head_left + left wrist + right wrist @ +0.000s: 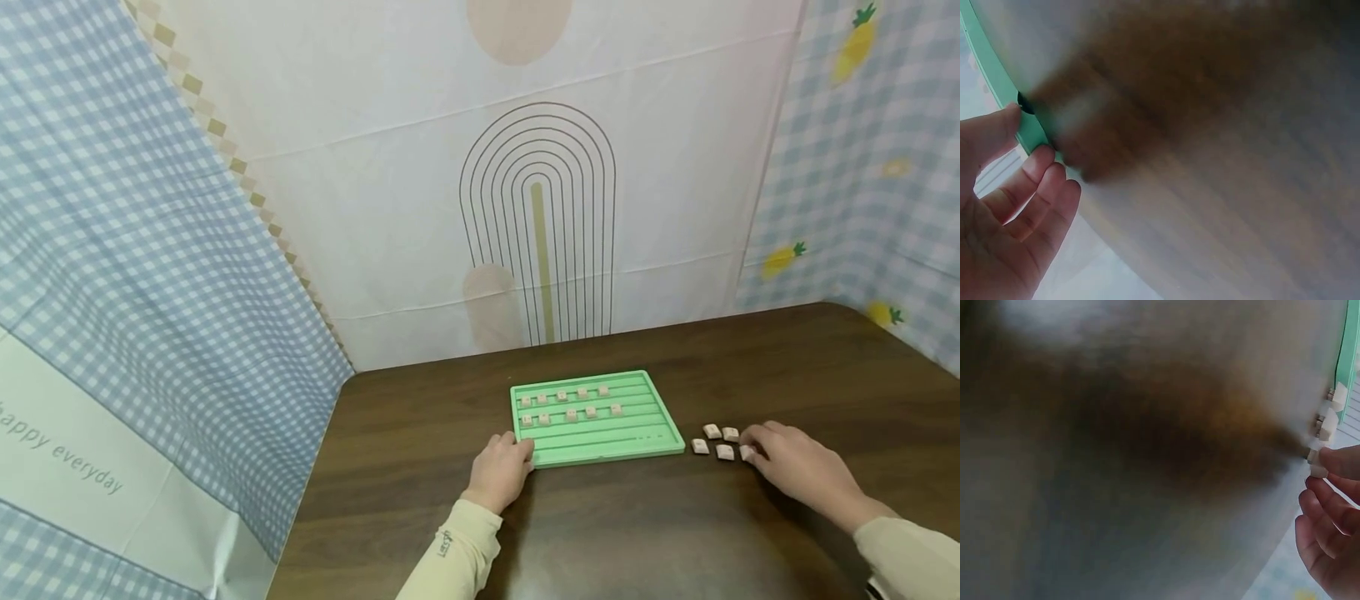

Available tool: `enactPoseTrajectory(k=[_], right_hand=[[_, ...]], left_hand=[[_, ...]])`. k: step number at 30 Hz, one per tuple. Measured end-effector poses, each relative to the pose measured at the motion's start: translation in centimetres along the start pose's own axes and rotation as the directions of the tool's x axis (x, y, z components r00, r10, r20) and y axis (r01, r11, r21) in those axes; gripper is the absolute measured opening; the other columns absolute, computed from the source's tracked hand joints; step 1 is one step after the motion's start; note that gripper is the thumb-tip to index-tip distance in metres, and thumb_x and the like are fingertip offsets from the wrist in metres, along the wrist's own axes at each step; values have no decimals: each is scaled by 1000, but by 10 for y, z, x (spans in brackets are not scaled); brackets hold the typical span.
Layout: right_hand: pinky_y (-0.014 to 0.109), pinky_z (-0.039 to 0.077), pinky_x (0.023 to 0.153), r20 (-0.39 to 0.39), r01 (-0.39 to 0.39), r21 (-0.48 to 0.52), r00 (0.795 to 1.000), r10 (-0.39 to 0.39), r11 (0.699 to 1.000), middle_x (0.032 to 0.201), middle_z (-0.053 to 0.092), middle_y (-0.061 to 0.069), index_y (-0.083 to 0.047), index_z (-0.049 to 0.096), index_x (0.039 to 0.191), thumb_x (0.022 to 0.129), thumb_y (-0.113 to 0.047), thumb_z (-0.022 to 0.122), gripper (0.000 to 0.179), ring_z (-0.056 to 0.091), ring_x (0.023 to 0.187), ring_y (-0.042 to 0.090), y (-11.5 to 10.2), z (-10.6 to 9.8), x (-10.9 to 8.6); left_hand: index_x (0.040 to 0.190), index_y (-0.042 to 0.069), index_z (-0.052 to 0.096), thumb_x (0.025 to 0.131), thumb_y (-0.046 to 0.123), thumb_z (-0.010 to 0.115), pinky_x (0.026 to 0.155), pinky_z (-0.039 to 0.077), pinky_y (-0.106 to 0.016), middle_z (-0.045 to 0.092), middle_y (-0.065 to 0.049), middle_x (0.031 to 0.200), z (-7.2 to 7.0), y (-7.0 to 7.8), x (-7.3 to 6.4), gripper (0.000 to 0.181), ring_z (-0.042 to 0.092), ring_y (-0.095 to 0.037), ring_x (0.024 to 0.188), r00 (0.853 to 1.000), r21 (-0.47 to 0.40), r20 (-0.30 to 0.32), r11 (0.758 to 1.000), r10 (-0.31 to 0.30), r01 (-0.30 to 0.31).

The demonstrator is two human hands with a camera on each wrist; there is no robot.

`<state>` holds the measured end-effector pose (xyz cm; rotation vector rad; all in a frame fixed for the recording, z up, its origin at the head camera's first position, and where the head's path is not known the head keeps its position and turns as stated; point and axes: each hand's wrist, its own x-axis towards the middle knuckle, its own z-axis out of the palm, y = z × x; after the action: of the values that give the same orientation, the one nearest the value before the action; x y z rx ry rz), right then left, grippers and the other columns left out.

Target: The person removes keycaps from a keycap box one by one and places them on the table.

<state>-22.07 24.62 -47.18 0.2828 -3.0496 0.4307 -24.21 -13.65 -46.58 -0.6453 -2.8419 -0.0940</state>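
Observation:
A light-green ridged tray [600, 433] lies on the table and carries two rows of small cream keycaps [572, 415] with dark marks. My left hand [498, 472] grips the tray's near left corner. In the left wrist view, the thumb [999, 132] is on one side of the green rim [1034, 131] and the fingertips are on the other. To the right of the tray lies a loose group of several keycaps [724, 452]. My right hand [802, 463] pinches the rightmost keycap [1317, 470] between thumb and fingers, close over the table.
The dark brown wooden table [420, 500] reaches back to a pale patterned cloth [405, 208]. Blue checked cloth hangs on the left [187, 275] and right sides. Both forearms, in pale sleeves [457, 550], come in from the near edge.

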Motion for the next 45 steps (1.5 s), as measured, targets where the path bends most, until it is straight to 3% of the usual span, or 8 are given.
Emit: enactPoseTrajectory(k=[11, 22, 29, 34, 40, 45], right_hand=[[40, 47, 56, 13, -5, -29, 1000, 6, 1000, 90, 64, 8, -6, 65, 97, 80, -14, 67, 19, 60, 75, 23, 1, 5, 1], [41, 47, 57, 4, 16, -7, 1000, -16, 1000, 93, 63, 11, -4, 63, 100, 80, -15, 67, 23, 60, 77, 26, -9, -15, 11], [44, 48, 66, -42, 94, 29, 995, -92, 995, 100, 63, 14, -4, 63, 106, 83, -14, 66, 26, 61, 85, 29, -34, -18, 35], [44, 49, 71, -24, 154, 85, 988, -152, 984, 104, 63, 14, -3, 62, 109, 85, -14, 64, 27, 60, 92, 30, -59, -7, 62], [45, 49, 75, 11, 141, 119, 990, -143, 983, 107, 63, 15, -3, 62, 110, 86, -16, 63, 27, 59, 97, 32, -83, 10, 87], [47, 49, 78, 10, 153, 77, 988, -154, 985, 110, 62, 15, -3, 62, 111, 86, -17, 63, 29, 58, 102, 34, -101, 24, 99]], left_hand=[[81, 18, 57, 83, 24, 67, 54, 44, -24, 56, -1, 79, 0, 0, 0, 12, 48, -15, 67, 1000, -2, 10, 1000, -2, 2], [82, 18, 57, 84, 25, 67, 53, 44, -24, 56, -1, 79, -1, 2, 0, 12, 48, -15, 67, 1000, 7, 16, 1000, -7, 7], [82, 18, 57, 83, 25, 67, 52, 44, -25, 55, -2, 77, 0, 2, 0, 12, 49, -16, 67, 1000, 17, 11, 1000, -10, 9], [83, 18, 59, 83, 25, 68, 51, 46, -26, 57, -3, 77, -1, 1, -1, 11, 52, -16, 69, 1000, 63, -19, 998, -2, 4], [82, 18, 59, 82, 24, 69, 51, 46, -26, 57, -3, 76, 1, 1, -1, 11, 53, -17, 68, 998, 73, -50, 997, 24, -21], [82, 19, 58, 81, 25, 70, 50, 45, -24, 56, -3, 76, 3, 3, -3, 13, 52, -16, 67, 998, 79, -56, 996, 33, -28]])
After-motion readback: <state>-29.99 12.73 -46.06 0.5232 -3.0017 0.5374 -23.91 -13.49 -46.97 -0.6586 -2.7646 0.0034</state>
